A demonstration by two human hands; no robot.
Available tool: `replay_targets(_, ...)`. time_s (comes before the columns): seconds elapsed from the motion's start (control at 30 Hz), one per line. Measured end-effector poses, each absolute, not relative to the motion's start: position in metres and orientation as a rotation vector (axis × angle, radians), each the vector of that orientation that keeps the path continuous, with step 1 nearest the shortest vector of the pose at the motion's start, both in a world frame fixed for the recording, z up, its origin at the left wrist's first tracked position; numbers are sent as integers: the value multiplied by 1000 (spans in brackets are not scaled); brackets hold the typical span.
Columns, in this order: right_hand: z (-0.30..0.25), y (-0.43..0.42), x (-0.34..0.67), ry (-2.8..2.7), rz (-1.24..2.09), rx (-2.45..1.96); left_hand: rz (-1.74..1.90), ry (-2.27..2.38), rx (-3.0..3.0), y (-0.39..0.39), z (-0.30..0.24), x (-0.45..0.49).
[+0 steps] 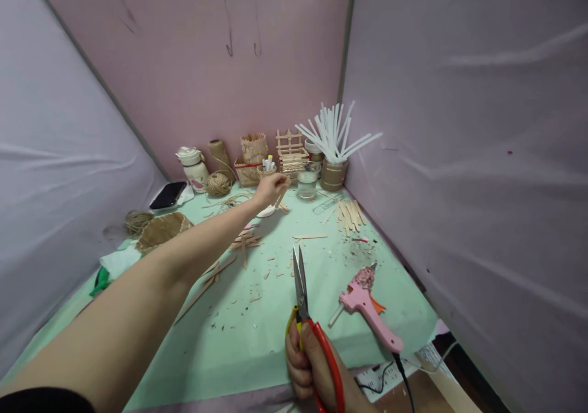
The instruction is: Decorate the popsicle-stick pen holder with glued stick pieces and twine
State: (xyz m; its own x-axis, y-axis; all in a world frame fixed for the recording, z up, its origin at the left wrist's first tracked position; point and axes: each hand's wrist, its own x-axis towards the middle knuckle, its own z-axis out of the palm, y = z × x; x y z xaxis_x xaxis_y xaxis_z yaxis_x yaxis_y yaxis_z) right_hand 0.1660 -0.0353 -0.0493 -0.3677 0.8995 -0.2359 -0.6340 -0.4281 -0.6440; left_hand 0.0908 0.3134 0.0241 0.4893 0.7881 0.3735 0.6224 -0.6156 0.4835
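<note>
My left arm stretches far across the green table mat [239, 339]. My left hand [270, 189] is closed in a pinch on a wooden craft stick [281, 196] near the small cup of pens [267, 166] at the back. My right hand [309, 363] is at the near edge, wrapped round the red and yellow handles of a pair of scissors [301, 284]. The scissor blades are together and point away from me.
A pink glue gun [367, 306] lies right of the scissors, its cord running off the near edge. Loose craft sticks [350, 214], wood scraps, a glass [307, 183], twine balls [217, 184], a stick crate [291, 151] and a jar of white rods [333, 155] crowd the back. Fabric walls enclose the table.
</note>
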Motion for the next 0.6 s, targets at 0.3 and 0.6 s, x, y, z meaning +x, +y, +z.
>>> replay_targets(0.3,-48,-35,165,-514,1943,-722,758,1415,2195,320,15,90)
replay_targets(0.6,-52,-33,166,-531,1962,-725,720,1480,2005,315,14,90)
